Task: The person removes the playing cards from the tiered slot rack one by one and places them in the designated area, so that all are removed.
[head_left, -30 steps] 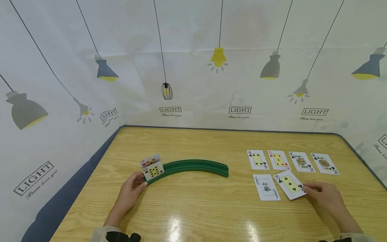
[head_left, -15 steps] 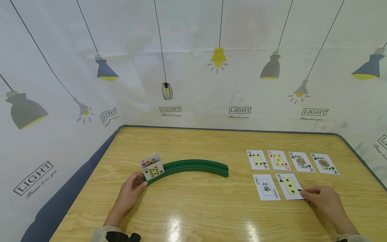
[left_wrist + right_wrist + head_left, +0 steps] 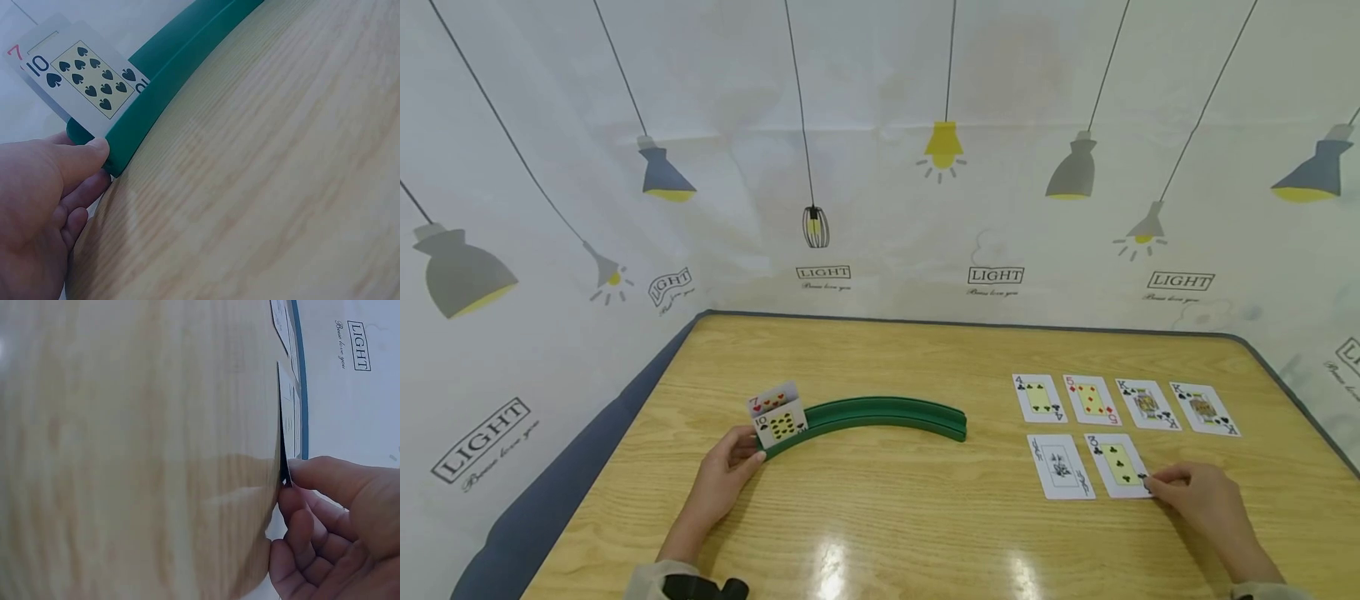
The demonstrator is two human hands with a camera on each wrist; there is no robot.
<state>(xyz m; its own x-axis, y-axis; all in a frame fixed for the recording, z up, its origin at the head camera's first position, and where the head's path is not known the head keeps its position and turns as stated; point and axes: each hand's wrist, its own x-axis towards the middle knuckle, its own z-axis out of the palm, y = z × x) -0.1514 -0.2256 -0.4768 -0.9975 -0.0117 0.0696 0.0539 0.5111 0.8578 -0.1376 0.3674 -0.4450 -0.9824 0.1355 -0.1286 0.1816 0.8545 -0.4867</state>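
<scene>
My left hand (image 3: 722, 479) grips the left end of a curved green card holder (image 3: 887, 411), thumb at its front in the left wrist view. Standing in that end are a ten of spades (image 3: 94, 78) and, behind it, a seven of hearts (image 3: 772, 400). On the right, my right hand (image 3: 1206, 504) pinches the lower right corner of a three of clubs (image 3: 1116, 454). In the right wrist view that card's near edge (image 3: 286, 425) is tilted slightly up off the table. A joker (image 3: 1060, 467) lies face up just left of it.
Behind the held card lies a row of face-up cards: a four of clubs (image 3: 1037, 398), a five of diamonds (image 3: 1090, 400) and two kings, the rightmost one (image 3: 1205, 408) nearest the table's side. A lamp-print curtain (image 3: 880, 167) hangs behind the wooden table (image 3: 850, 525).
My right hand has brought the three of clubs round from a slant into line beside the joker, lowering it. My left hand has stayed on the card holder.
</scene>
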